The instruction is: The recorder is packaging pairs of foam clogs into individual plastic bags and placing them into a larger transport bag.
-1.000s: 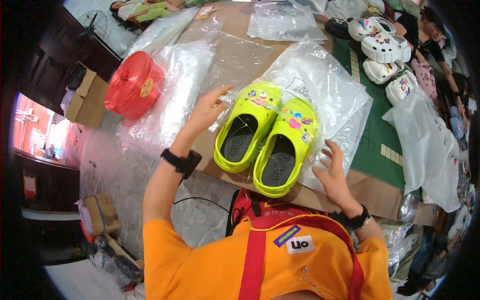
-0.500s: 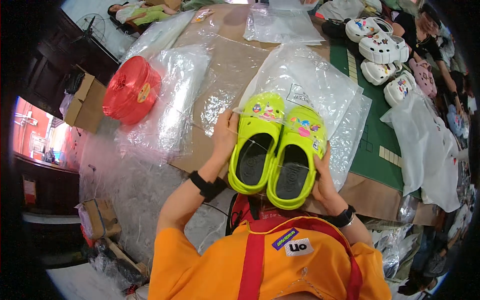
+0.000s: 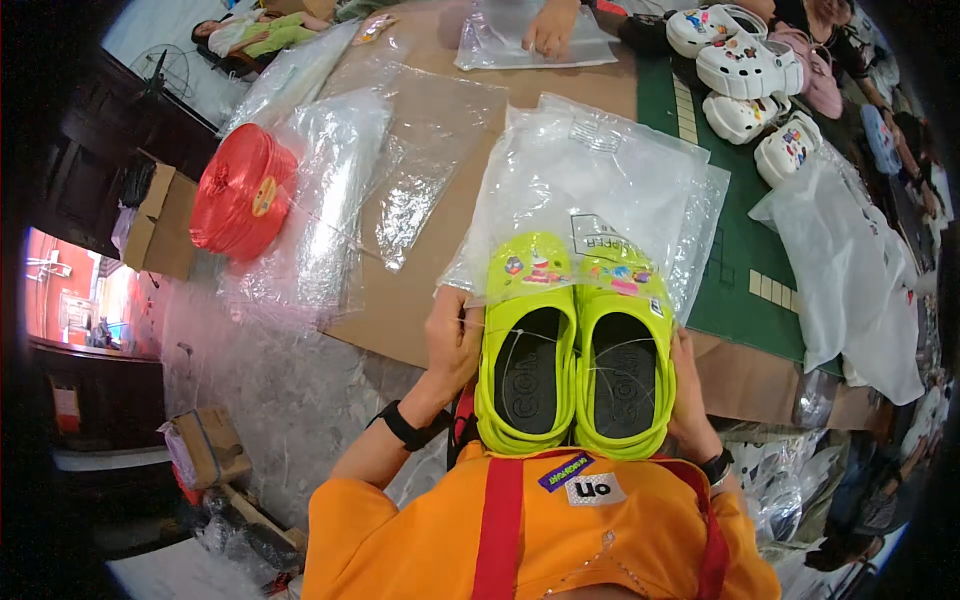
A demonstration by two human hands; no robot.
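Observation:
A pair of lime-green clogs (image 3: 576,345) with black insoles and colourful charms lies side by side in front of me, heels against my orange shirt. Their toes are under the front edge of a translucent plastic bag (image 3: 560,180) with a printed box on it. My left hand (image 3: 453,335) is closed at the outer side of the left clog, by the bag's lower left corner; some fingertips are hidden. On the other side my right hand (image 3: 689,395) grips the right clog, its fingers mostly hidden behind the shoe. A thin clear loop shows over the insoles.
A red roll of plastic twine (image 3: 240,192) stands on a stack of clear bags (image 3: 335,190) at left. White clogs (image 3: 750,75) sit on the green mat (image 3: 735,290) at right, near another white bag (image 3: 840,250). A co-worker's hand (image 3: 552,30) rests on a bag at the far edge.
The clogs have come closer to my body and turned straighter, and their toes now sit under the bag's edge. Both hands moved along with them. A co-worker's hand has appeared at the far edge.

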